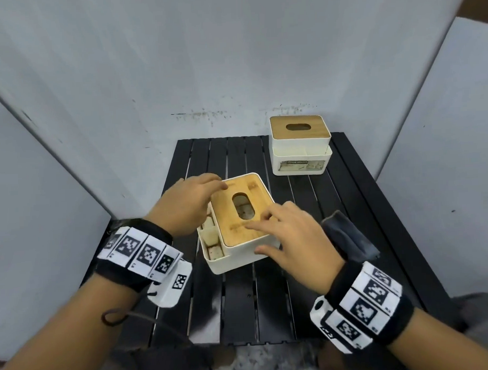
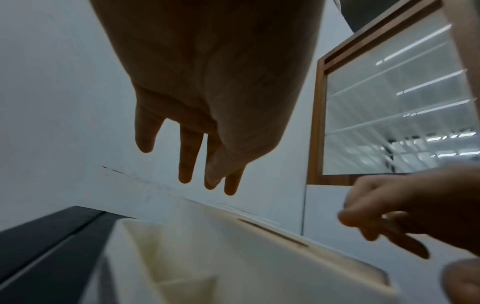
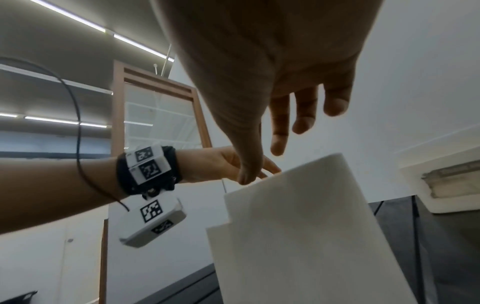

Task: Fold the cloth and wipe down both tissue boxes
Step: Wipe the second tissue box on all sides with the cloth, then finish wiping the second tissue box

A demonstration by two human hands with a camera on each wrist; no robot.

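wood and plastic: two tissue boxes, each white with a pale wooden lid and an oval slot.
near tissue box (image 1: 240, 222): sits mid-table, turned at an angle, three side compartments along its left edge.
far tissue box (image 1: 301, 147): at the table's back right corner, well apart from the near one.
writing: the far box's front label reads "tissue holder"; the smaller print is too blurred to read.
cloth (image 1: 348, 236): one dark grey cloth, lying bunched on the table just right of the right hand, held by neither hand.
left hand (image 1: 187, 204): fingers straight and relaxed, over the near box's back left corner; touching or just above, cannot tell. the left wrist view shows the fingers spread above the box.
right hand (image 1: 294, 238): fingers loosely spread over the lid's front right part, thumb by the box's front wall; grips nothing.
table (image 1: 241, 309): black slatted top; bare slats in front of the near box and between the two boxes.
edges: white panels close the left, back and right sides; the front edge is towards the person.
wristbands: one on each wrist, black with square black-and-white markers.
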